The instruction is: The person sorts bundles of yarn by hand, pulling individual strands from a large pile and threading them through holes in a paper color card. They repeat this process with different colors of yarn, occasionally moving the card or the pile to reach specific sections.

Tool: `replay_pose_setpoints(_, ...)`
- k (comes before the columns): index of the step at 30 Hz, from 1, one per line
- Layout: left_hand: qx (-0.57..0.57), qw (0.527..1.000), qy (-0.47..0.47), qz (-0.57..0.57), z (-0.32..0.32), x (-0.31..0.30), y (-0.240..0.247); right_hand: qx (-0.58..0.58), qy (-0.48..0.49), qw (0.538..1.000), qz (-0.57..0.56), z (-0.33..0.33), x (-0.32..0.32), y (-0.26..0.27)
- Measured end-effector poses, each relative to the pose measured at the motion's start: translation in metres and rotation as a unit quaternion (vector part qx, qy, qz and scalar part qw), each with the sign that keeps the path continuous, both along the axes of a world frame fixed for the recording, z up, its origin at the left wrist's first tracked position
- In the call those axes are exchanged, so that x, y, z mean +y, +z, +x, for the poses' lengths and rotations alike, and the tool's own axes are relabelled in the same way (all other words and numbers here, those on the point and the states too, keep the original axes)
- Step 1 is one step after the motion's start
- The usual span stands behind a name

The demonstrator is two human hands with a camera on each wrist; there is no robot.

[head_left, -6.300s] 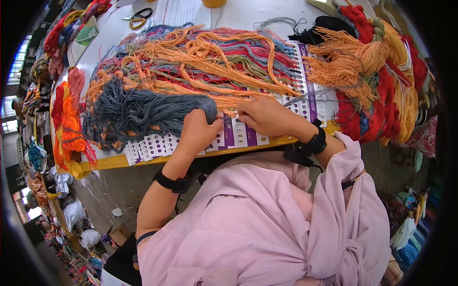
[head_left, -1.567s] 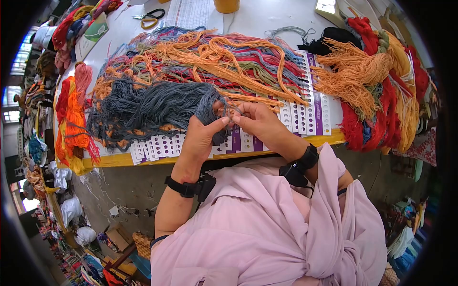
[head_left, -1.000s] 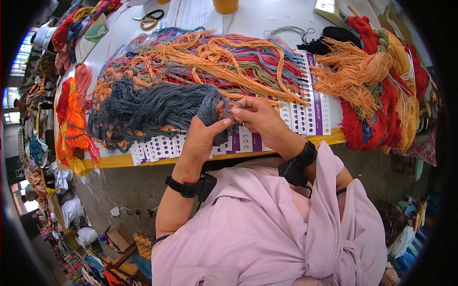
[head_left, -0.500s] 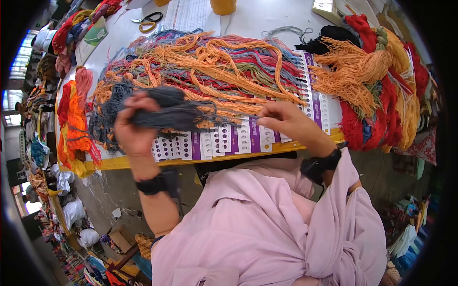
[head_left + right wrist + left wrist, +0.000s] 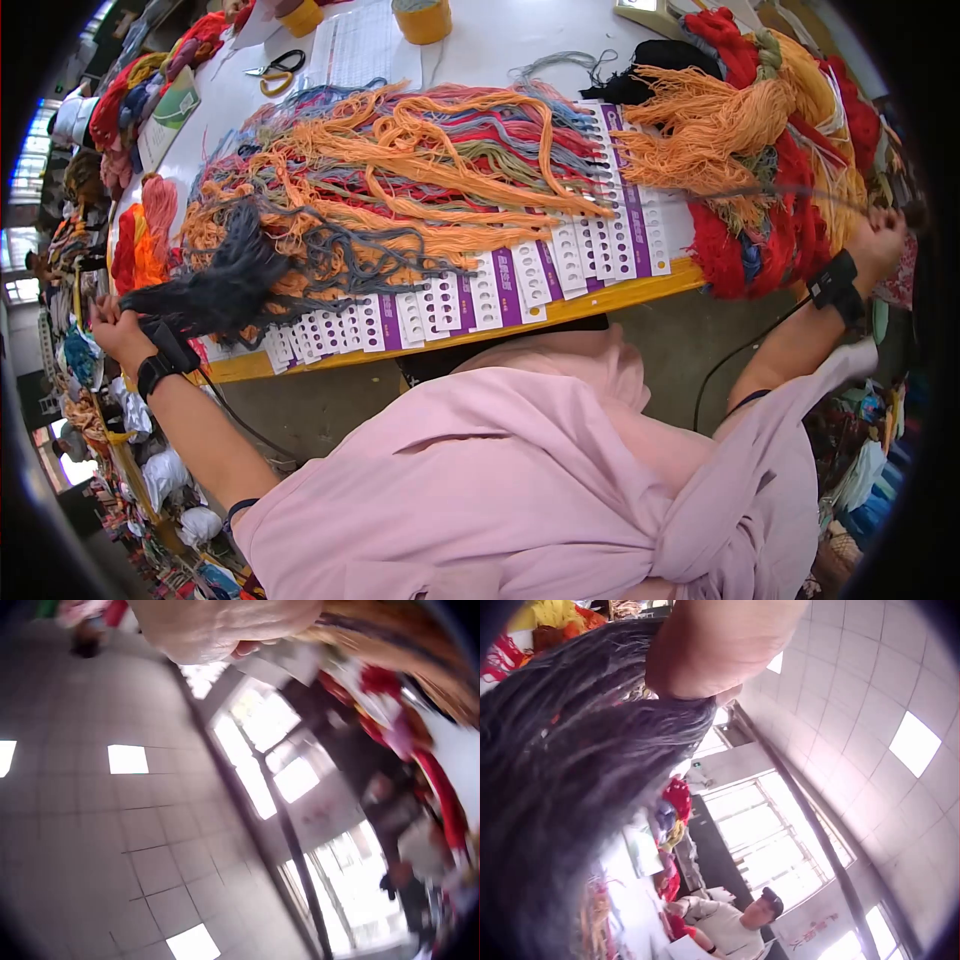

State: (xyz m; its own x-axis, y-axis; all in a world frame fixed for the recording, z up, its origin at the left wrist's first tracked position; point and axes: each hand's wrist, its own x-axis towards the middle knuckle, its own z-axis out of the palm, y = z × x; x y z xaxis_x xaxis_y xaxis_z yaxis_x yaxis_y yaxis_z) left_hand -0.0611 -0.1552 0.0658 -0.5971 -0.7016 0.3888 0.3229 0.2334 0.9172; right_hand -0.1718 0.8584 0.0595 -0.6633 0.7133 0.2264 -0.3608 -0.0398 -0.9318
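Far to the left in the head view, my left hand (image 5: 122,335) grips one end of the dark grey-blue yarn skein (image 5: 225,275), which trails over the table's left part. The left wrist view has that yarn (image 5: 592,727) hanging from the curled fingers of the hand (image 5: 720,645). Out at the far right, my right hand (image 5: 878,243) pinches a thin dark strand (image 5: 800,190) stretched leftward above the red and orange skeins. Loose grey strands (image 5: 350,255) lie on the orange threads (image 5: 450,170) between the hands.
Punched white and purple cards (image 5: 483,295) line the yellow table edge (image 5: 650,290). Scissors (image 5: 277,72), a printed sheet (image 5: 365,48) and a yellow pot (image 5: 422,20) lie toward the back. Red skeins (image 5: 800,210) hang at the right; orange ones (image 5: 148,262) at the left.
Both hands have moved far apart, the left one leftward with the grey-blue skein and the right one rightward with a strand. Earlier they were together at the skein's end.
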Motion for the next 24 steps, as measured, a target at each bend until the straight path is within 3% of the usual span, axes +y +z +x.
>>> replay_pose_setpoints(2,0.039,0.971,-0.148,0.185,-0.022,0.052,0.015,-0.051,0.015,0.977,0.208,0.008,-0.078,0.005)
replay_pose_setpoints(4,-0.031,0.898,-0.296,0.324,-0.048,0.183,0.004,-0.078,0.135,0.922,0.354,0.012,-0.159,-0.003)
replay_pose_setpoints(5,-0.1,0.892,-0.309,0.314,-0.055,0.251,-0.011,-0.086,0.204,0.892,0.394,0.013,-0.193,-0.013)
replay_pose_setpoints(7,-0.316,0.829,-0.325,0.327,-0.048,0.366,-0.026,-0.103,0.349,0.837,0.409,0.018,-0.244,-0.039)
replay_pose_setpoints(8,-0.349,0.75,-0.453,0.332,-0.044,0.389,-0.047,-0.121,0.407,0.812,0.399,0.023,-0.263,-0.058)
replay_pose_setpoints(12,-0.462,0.69,-0.459,0.315,-0.032,0.455,-0.082,-0.17,0.546,0.745,0.343,0.045,-0.312,-0.118)
replay_pose_setpoints(14,-0.489,0.68,-0.434,0.332,-0.029,0.469,-0.087,-0.185,0.569,0.728,0.334,0.049,-0.322,-0.12)
replay_pose_setpoints(17,-0.47,0.712,-0.477,0.213,-0.031,0.474,-0.108,-0.218,0.57,0.726,0.318,0.051,-0.328,-0.112)
replay_pose_setpoints(20,-0.448,0.782,-0.433,0.034,-0.022,0.493,-0.116,-0.212,0.591,0.719,0.299,0.052,-0.33,-0.113)
replay_pose_setpoints(24,-0.493,0.74,-0.457,-0.02,-0.022,0.491,-0.103,-0.139,0.636,0.686,0.325,0.044,-0.324,-0.112)
